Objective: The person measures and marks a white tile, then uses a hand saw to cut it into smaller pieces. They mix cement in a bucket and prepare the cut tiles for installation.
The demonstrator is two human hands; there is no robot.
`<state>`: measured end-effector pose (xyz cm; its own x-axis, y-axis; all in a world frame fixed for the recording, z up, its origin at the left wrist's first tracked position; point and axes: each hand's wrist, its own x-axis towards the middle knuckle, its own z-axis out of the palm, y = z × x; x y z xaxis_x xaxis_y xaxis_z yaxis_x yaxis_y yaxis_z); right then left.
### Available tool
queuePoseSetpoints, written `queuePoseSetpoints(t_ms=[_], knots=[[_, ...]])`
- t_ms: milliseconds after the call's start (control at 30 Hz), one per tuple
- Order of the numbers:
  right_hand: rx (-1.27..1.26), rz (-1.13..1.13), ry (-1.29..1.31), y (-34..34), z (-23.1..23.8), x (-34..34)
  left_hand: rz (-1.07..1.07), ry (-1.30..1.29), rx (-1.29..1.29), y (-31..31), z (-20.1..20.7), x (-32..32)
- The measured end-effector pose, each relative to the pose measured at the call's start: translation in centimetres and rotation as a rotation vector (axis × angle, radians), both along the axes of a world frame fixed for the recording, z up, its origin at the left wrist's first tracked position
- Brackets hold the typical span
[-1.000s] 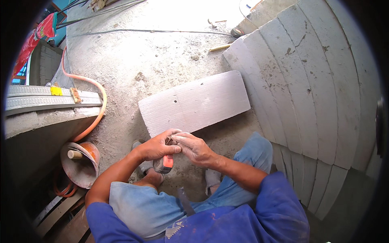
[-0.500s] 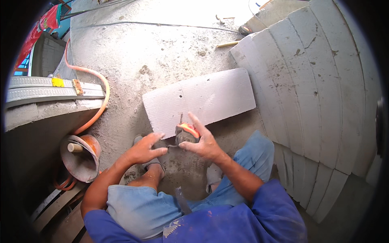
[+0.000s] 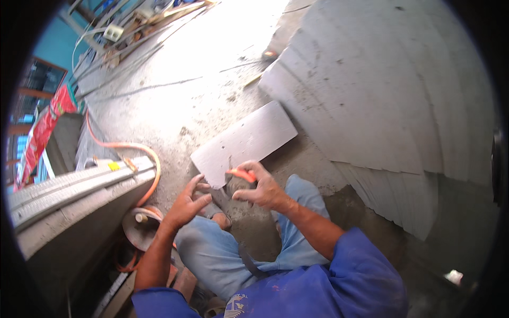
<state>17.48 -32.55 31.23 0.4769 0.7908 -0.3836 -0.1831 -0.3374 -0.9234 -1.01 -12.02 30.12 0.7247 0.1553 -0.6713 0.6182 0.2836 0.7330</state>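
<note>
Near the white block [image 3: 257, 130], the right hand [image 3: 266, 191] grips what looks like an orange tape measure [image 3: 245, 175]; the left hand [image 3: 184, 205], open and seemingly empty, hovers apart from it. A firm right grip, with the left hand relaxed and clear, should steady it.

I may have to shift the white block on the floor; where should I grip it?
Likely both short ends at once, from the near long side: the white block is long and straight-edged, lies broad face up and shows no handle; stacked slabs stand beyond its right end.
</note>
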Motion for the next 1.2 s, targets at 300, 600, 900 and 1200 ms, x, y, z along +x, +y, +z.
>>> queuePoseSetpoints(t_ms=[300, 600, 900, 1200], knots=[[-0.037, 0.074, 0.673, -6.9, 25.3, -2.8, 0.12, -0.149, -0.549, -10.2, 21.2, 1.8], [0.129, -0.236, 0.56, -14.9, 36.8, -3.1, -0.04, -0.11, -0.589, -15.2, 33.9, 7.9], [0.273, -0.389, 0.339, -24.7, 40.3, 5.4, -0.15, -0.235, -0.394, -24.2, 38.1, 19.3], [0.192, -0.518, 0.066, -26.6, 50.1, 9.2, -0.196, -0.514, -0.385, -26.8, 45.6, 26.2]])
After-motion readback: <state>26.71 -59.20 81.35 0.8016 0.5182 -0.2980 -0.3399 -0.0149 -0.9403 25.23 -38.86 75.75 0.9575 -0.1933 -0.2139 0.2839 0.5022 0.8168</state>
